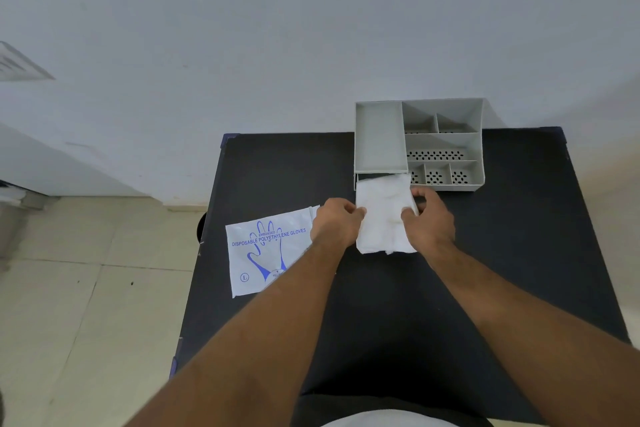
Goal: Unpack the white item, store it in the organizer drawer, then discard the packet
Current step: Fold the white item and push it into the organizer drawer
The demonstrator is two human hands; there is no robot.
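A folded white stack of plastic gloves (382, 215) lies on the black table (502, 253), its far end at the front of the grey organizer (379, 139). My left hand (334, 224) pinches the stack's left edge and my right hand (431, 218) grips its right edge. The drawer opening at the organizer's lower left front is mostly hidden behind the stack. The white packet (266, 253), printed with a blue hand and "disposable polyethylene gloves", lies flat at the table's left edge, partly under my left forearm.
The organizer stands at the table's far edge against a white wall and has several perforated compartments (436, 154). Beige floor tiles (86, 288) lie to the left of the table. A grey object (10, 218) stands at the far left.
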